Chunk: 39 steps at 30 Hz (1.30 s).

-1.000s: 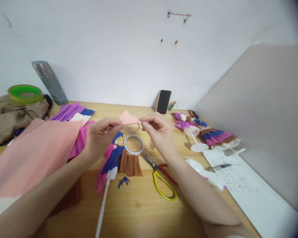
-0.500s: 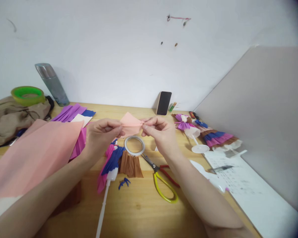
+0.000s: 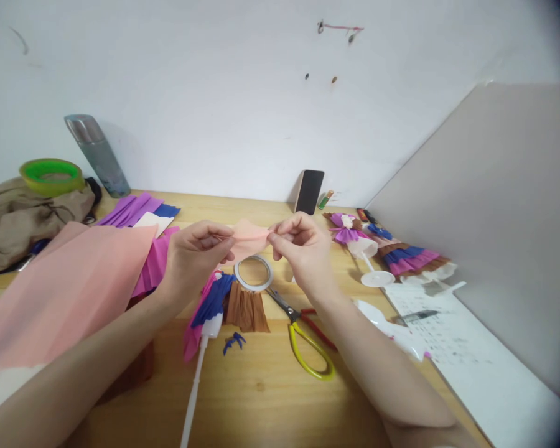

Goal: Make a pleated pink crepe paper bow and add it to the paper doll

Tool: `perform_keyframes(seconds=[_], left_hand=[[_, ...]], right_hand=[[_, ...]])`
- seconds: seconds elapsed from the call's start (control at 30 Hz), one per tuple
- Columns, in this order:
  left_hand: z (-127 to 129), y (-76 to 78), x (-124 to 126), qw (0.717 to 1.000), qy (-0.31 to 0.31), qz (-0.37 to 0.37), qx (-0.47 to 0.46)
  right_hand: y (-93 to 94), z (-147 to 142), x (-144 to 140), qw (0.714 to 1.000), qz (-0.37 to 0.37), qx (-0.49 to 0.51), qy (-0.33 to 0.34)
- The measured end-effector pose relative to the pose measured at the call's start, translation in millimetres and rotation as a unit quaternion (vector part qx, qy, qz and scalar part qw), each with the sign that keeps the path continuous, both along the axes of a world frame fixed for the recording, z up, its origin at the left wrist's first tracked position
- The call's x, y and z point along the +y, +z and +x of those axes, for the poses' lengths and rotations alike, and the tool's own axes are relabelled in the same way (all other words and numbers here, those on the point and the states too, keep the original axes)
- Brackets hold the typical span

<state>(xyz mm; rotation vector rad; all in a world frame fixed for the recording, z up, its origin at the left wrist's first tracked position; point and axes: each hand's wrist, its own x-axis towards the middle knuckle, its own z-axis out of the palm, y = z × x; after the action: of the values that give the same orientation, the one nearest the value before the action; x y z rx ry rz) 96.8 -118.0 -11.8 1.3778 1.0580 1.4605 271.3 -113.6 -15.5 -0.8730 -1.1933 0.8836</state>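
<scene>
I pinch a small pink paper piece (image 3: 248,239) between my left hand (image 3: 193,258) and my right hand (image 3: 303,252), holding it above the wooden table (image 3: 261,386). Just below it lies a tape roll (image 3: 253,274), with scissors (image 3: 303,339) beside my right forearm. A paper doll on a white stick (image 3: 212,311) lies under my left wrist. A large pink sheet (image 3: 60,286) covers the table's left side.

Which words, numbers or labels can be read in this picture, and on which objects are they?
None can be read.
White sheet at the right of the table: rows of dark marks, too small and blurred to read.
Small green item beside the phone: any label is too small to read.
</scene>
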Motion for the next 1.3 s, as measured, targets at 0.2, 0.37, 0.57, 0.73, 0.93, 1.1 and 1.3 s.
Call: perform_keyframes(seconds=[0.2, 0.37, 0.57, 0.73, 0.93, 1.1, 1.3], left_hand=[[-1, -10.5, 0, 0.996, 0.007, 0.082, 0.032], [-5, -11.6, 1, 0.969, -0.021, 0.223, 0.101], [-8, -9.8, 6, 0.946, -0.009, 0.281, 0.159], [-8, -12.4, 6, 0.928, 0.028, 0.303, 0.214], [-6, -16.8, 7, 0.905, 0.063, 0.334, 0.255], [-5, -18.4, 8, 0.901, 0.067, 0.334, 0.268], [-5, -21.1, 8, 0.895, 0.06, 0.345, 0.276]], right_hand=[[-4.5, 1, -1, 0.995, 0.065, -0.067, 0.041], [-4.8, 3, -2, 0.989, 0.091, -0.104, 0.046], [-9.5, 3, 0, 0.988, 0.092, -0.115, 0.034], [-8.0, 5, -1, 0.967, 0.143, -0.21, -0.025], [-6.0, 5, -2, 0.932, 0.204, -0.296, -0.052], [-6.8, 4, -3, 0.918, 0.211, -0.331, -0.062], [-7.2, 3, -2, 0.913, 0.222, -0.336, -0.061]])
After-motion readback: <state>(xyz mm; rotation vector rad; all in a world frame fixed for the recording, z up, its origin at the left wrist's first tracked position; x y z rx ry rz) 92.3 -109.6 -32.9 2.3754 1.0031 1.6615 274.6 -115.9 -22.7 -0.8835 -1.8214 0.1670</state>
